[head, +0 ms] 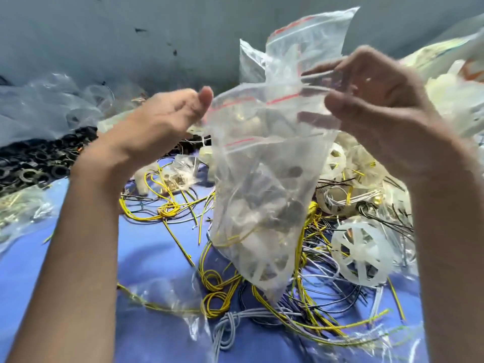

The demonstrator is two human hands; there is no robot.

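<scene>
A clear zip bag (pixel 262 179) with a red seal line hangs in the middle of the head view, holding white plastic wheel parts and wires. My right hand (pixel 379 106) pinches the bag's upper edge together with other empty zip bags that stick upward. My left hand (pixel 167 119) is at the bag's left top corner, thumb up and touching the edge; whether it pinches the plastic is blurred.
Tangled yellow, grey and black wires (pixel 222 292) lie on the blue table cover (pixel 78 258). A white spoked wheel (pixel 358 252) sits at right. Black rings (pixel 39 158) pile at left beside clear bags (pixel 47 100). A grey wall (pixel 131 35) is behind.
</scene>
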